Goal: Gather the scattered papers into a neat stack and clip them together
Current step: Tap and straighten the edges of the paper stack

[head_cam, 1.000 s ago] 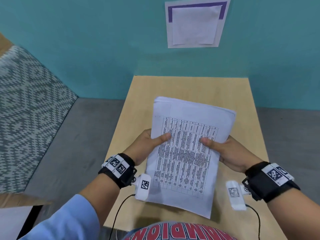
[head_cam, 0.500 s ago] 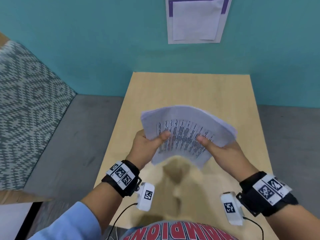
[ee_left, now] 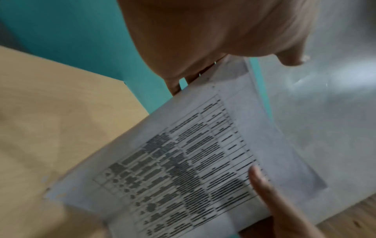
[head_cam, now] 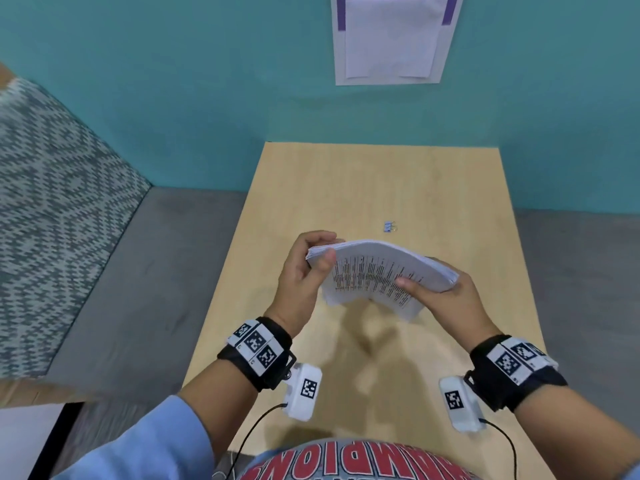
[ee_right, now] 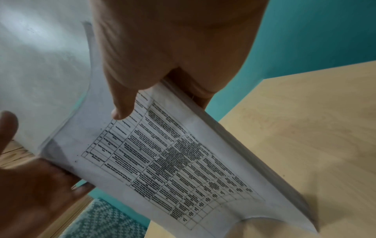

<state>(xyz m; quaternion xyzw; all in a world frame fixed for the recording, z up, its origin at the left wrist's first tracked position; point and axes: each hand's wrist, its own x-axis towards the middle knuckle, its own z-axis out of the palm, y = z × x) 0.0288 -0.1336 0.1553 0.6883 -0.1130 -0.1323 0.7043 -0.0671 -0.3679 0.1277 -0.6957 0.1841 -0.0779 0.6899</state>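
A stack of printed papers [head_cam: 377, 275] with a table on its top sheet hangs upright above the wooden table [head_cam: 346, 188], bowed between both hands. My left hand [head_cam: 304, 271] pinches the stack's upper left corner, thumb on the printed face. My right hand [head_cam: 446, 299] grips the right edge, thumb across the print. The left wrist view shows the papers [ee_left: 203, 161] with the right thumb on them. The right wrist view shows the stack [ee_right: 183, 161] pinched under my right thumb. A small blue binder clip [head_cam: 390, 226] lies on the table just beyond the stack.
The light wood table stands against a teal wall [head_cam: 173, 98] with a paper sheet [head_cam: 391, 36] stuck on it. A patterned grey cushion [head_cam: 52, 202] lies to the left over a grey floor [head_cam: 138, 289].
The stack has gone from lying flat toward me to standing on edge, curved. My left hand slid up to its top corner. The binder clip behind it has come into sight.
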